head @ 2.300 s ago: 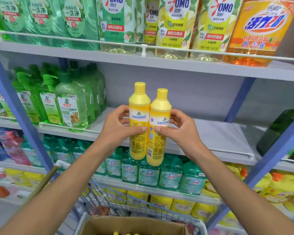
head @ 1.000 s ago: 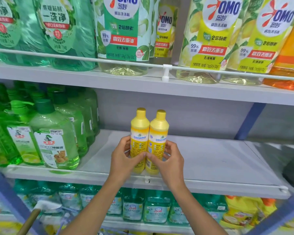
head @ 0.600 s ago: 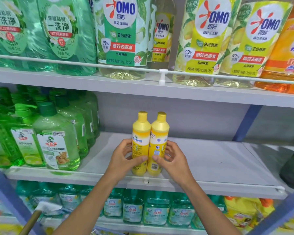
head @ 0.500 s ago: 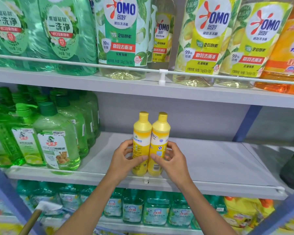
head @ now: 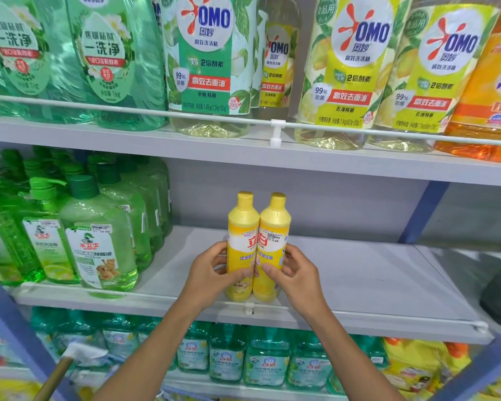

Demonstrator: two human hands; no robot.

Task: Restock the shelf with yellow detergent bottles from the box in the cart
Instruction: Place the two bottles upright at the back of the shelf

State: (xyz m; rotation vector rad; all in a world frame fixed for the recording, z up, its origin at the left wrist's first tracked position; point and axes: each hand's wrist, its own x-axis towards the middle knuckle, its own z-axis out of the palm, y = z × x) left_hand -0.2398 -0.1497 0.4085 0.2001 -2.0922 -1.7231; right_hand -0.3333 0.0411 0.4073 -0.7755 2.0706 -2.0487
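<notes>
Shelving bay: grey boards on blue uprights, with three levels in my view.
Upper shelf (head: 185, 146): large bottles (head: 209, 62) in green, yellow and orange, standing in a row behind a white rail.
Middle shelf (head: 373, 279): the level I am filling. The board is bare from the centre to the right end and back to the rear wall.
Green pump bottles (head: 99, 244): these fill the left end of the middle shelf in rows from front edge to back. They stand well apart from my pair.
Lower shelf: teal bottles (head: 268, 363) stand in a row under the front edge, with yellow packs at the right end.
Left hand (head: 209, 273): grasping the left yellow bottle (head: 239, 227), fingers wrapped behind it and thumb across the front.
Right hand (head: 300, 274): grasping the right yellow bottle (head: 275, 227) the same way, mirrored.
Yellow pair: upright, touching side by side, labels facing me. They stand at the centre of the front edge, just behind the front rail (head: 388, 316) and above its white clip (head: 249, 308). The bases look to be down on the board, though I cannot tell whether the full weight has settled.
Done, as I judge it: two bottles brought to the shelf and squared up. I see no other yellow ones of this kind on this level.
Left to do: let go of both, then fetch more. The open board suggests many are still to come.
Box and cart: out of my view, so I cannot count the remaining stock.
</notes>
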